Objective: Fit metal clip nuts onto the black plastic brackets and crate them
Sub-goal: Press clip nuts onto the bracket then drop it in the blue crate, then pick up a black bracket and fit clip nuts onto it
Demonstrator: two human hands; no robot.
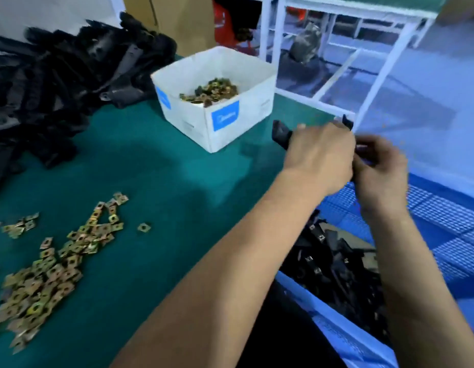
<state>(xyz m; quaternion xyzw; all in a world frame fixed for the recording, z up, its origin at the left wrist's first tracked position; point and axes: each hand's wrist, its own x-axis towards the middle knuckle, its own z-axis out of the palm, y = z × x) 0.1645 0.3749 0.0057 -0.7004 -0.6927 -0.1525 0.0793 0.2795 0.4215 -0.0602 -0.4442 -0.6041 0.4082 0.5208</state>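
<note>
My left hand [321, 158] grips a black plastic bracket [281, 135] at the table's right edge; the bracket's ends stick out left and right of the fingers. My right hand [382, 173] pinches the same bracket from the right, above the blue crate [443, 216]. Finished black brackets [334, 264] with metal clips lie inside the crate. Loose brass-coloured clip nuts [52, 264] are scattered on the green table at the lower left. The hands are motion-blurred.
A white cardboard box [225, 123] with more clip nuts stands at the table's middle back. A big pile of bare black brackets [58, 81] fills the back left. A white-framed table [350, 49] stands beyond the edge.
</note>
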